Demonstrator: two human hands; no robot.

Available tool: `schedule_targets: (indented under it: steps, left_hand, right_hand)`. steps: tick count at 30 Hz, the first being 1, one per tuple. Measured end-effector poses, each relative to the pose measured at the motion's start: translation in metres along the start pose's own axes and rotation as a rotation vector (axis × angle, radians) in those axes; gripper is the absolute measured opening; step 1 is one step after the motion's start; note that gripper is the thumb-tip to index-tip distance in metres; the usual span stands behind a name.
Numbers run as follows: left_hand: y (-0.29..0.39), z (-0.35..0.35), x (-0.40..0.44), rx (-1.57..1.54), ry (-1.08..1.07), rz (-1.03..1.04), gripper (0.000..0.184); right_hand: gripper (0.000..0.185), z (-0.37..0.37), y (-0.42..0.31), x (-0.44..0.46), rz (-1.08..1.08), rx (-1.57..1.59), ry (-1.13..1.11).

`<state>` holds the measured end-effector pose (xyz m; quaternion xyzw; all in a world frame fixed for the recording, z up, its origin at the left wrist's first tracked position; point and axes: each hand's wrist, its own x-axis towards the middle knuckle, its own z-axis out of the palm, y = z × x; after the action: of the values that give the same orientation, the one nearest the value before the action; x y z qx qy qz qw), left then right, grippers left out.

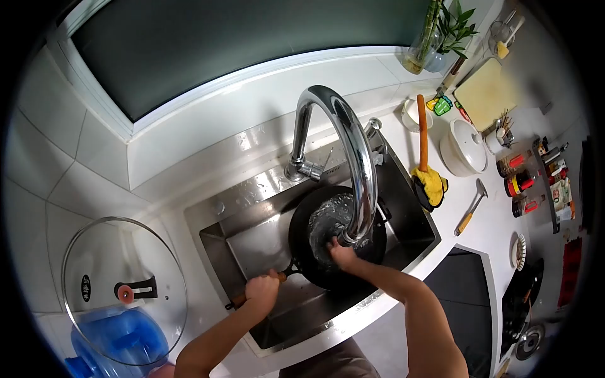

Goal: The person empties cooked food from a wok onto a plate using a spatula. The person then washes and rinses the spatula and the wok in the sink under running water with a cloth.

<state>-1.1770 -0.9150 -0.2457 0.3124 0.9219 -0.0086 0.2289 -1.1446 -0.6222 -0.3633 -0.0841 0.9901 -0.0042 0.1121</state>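
A black wok (pixel 302 252) with a wooden handle (pixel 238 301) sits in the steel sink, tilted, with water swirling inside it. My left hand (pixel 261 293) is closed around that handle on the left side of the sink. Inside the wok, under the mouth of the chrome faucet (pixel 363 189), is my right hand (pixel 342 254), its fingers pointing down into the water. Splashing hides the fingertips, and whether they hold anything cannot be made out. Around the wok runs the steel sink basin (pixel 252 242).
A glass lid (pixel 126 293) leans at the left above a blue water jug (pixel 120 334). On the right counter are a yellow-black cloth (pixel 431 187), a white lidded pot (pixel 464 148), a wooden-handled utensil (pixel 472 208), a cutting board (pixel 485 94) and several jars. Plants (pixel 450 34) stand by the window.
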Motion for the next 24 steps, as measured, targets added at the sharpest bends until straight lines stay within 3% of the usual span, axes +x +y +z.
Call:
schedule_targets:
  steps: [1,2,4,6,9,10,12,13,15,17,18,19,20,21,22,23,24]
  left_hand:
    - [0.001,0.0,0.001,-0.001,0.005,-0.003,0.026]
    - [0.002,-0.003,-0.002,0.016,-0.008,-0.011,0.024]
    - [0.002,-0.011,0.001,0.04,-0.011,-0.028,0.023]
    - [0.002,-0.018,-0.001,-0.003,-0.097,-0.008,0.02]
    - [0.001,-0.013,-0.002,0.014,-0.056,0.013,0.019]
    - [0.001,-0.013,-0.003,0.017,-0.059,0.019,0.019]
    - [0.003,-0.016,-0.003,-0.045,-0.067,-0.025,0.037]
    - [0.004,-0.017,-0.005,-0.046,-0.067,-0.023,0.037]
    - [0.007,-0.016,-0.003,-0.012,-0.058,-0.007,0.033]
    - [0.0,0.002,0.002,-0.018,0.01,0.023,0.03]
    - [-0.002,-0.001,0.0,-0.027,0.087,0.05,0.027]
    - [-0.004,-0.018,-0.006,-0.018,0.087,0.05,0.027]
    - [-0.009,-0.046,-0.003,-0.277,-0.166,0.056,0.027]
    - [-0.013,-0.064,-0.005,-0.536,-0.421,0.056,0.026]
    - [-0.024,-0.061,-0.007,-0.524,-0.411,0.053,0.026]
    - [-0.039,-0.047,-0.002,-0.884,-0.66,-0.082,0.028]
    - [-0.045,-0.042,0.0,-1.247,-0.904,-0.22,0.031]
  right_hand:
    - [0.035,0.014,-0.008,0.013,0.008,0.162,-0.21]
    - [0.034,0.025,-0.018,0.03,-0.016,0.451,0.048]
    - [0.034,0.017,-0.033,0.066,-0.056,0.736,0.362]
    - [0.035,0.003,-0.012,0.107,-0.147,0.582,0.425]
    - [0.033,-0.039,0.04,0.117,-0.069,-0.236,0.381]
    - [0.033,-0.027,0.062,0.109,0.0,-0.114,0.402]
    - [0.033,-0.029,0.099,0.081,0.085,-0.169,0.271]
    - [0.031,-0.04,0.103,0.059,0.105,-0.333,0.111]
    - [0.034,-0.036,0.099,0.019,0.208,-0.361,-0.206]
    - [0.043,-0.003,0.076,-0.029,0.359,-0.205,-0.281]
    - [0.053,-0.007,0.037,-0.038,0.476,0.031,-0.597]
    - [0.057,-0.022,0.013,-0.041,0.305,0.036,-0.734]
    - [0.057,-0.018,-0.007,-0.029,0.118,0.117,-0.811]
    - [0.061,-0.019,-0.015,-0.022,0.024,0.43,-0.702]
    - [0.066,-0.024,-0.024,-0.011,0.029,0.692,-0.591]
    - [0.062,-0.061,-0.037,-0.009,0.15,1.135,-0.545]
    - [0.056,-0.086,-0.05,-0.006,0.242,1.235,-0.498]
